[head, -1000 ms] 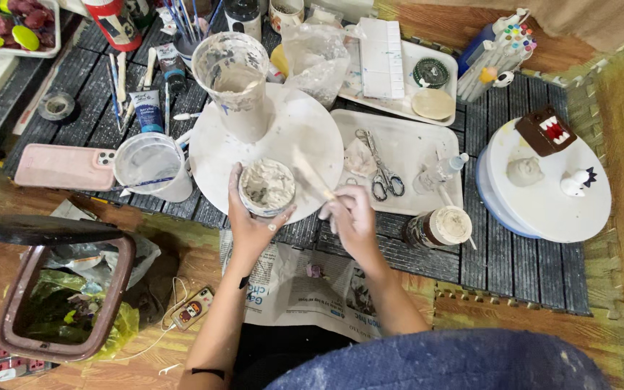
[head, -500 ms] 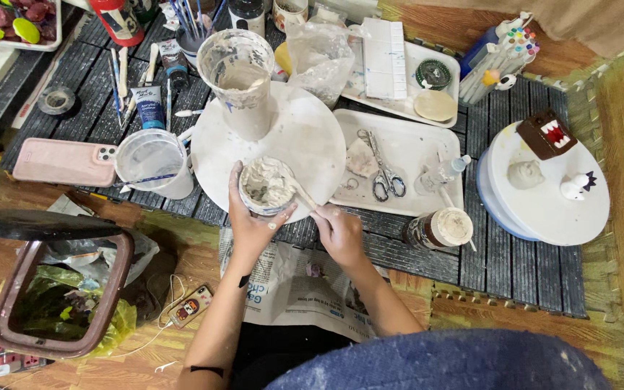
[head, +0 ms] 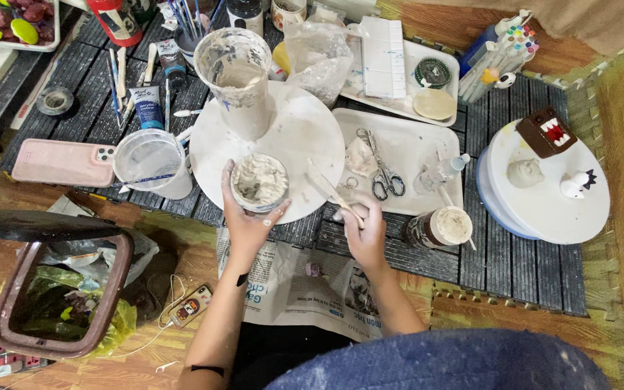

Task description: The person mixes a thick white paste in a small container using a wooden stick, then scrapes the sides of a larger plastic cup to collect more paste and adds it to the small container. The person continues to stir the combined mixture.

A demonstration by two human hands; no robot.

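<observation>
Two hands work here: my left hand [head: 245, 220] wraps around the paste cup [head: 258, 183], my right hand [head: 365, 231] grips a wooden stick [head: 330, 191] just beside it.

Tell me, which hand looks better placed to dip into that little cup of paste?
Probably the right hand: it holds the wooden stick angled toward the cup, while the left hand is busy gripping that cup.

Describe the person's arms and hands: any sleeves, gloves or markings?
Both forearms are bare, with no sleeves or gloves. The left hand has a small dark mark at the wrist and a thin dark band further up the forearm. The right hand shows nothing worn.
</observation>
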